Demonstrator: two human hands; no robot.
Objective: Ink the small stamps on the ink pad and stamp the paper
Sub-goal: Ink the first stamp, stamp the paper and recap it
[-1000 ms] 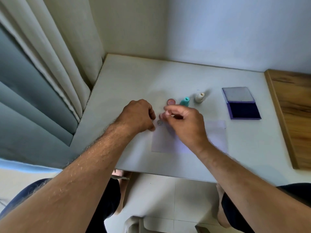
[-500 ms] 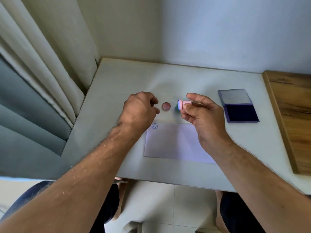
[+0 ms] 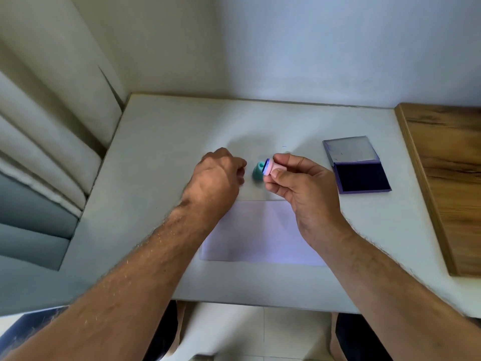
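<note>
- Holding a small pink stamp (image 3: 270, 168) sideways above the tabletop (image 3: 156, 157), the right hand (image 3: 302, 188) has thumb and fingers closed around its body; the inked blue face points left.
- The left hand (image 3: 217, 175) hovers just left of it, fingers curled into a closed grip; whether it holds anything cannot be told.
- A teal stamp (image 3: 257, 174) stands on the tabletop between the two hands, partly hidden by the pink one.
- The pale paper (image 3: 260, 233) lies flat, nearer than both hands.
- The ink pad (image 3: 360, 175) sits open to the right, lid folded back on its far side.
- A wooden board (image 3: 447, 178) borders the right edge.
</note>
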